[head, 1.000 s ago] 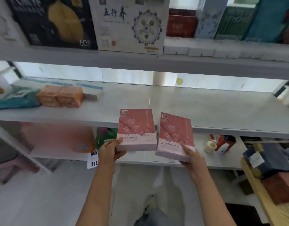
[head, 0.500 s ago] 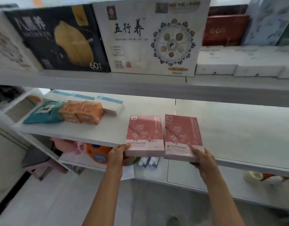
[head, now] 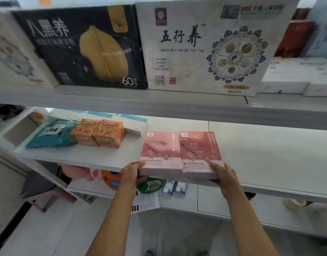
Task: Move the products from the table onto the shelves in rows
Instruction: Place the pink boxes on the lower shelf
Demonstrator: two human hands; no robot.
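Between the hands, two flat pink cardboard boxes point(head: 181, 154) lie touching at the white shelf's front edge point(head: 89, 161); left hand point(head: 131, 173) and right hand point(head: 224, 174) each grip one. Released now, their overhanging near ends could tip off.

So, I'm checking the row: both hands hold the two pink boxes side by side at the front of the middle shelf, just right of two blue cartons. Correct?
Not quite. The head view shows the cartons are orange, not blue. Otherwise right: the left hand and right hand hold the two pink boxes side by side at the middle shelf's front.
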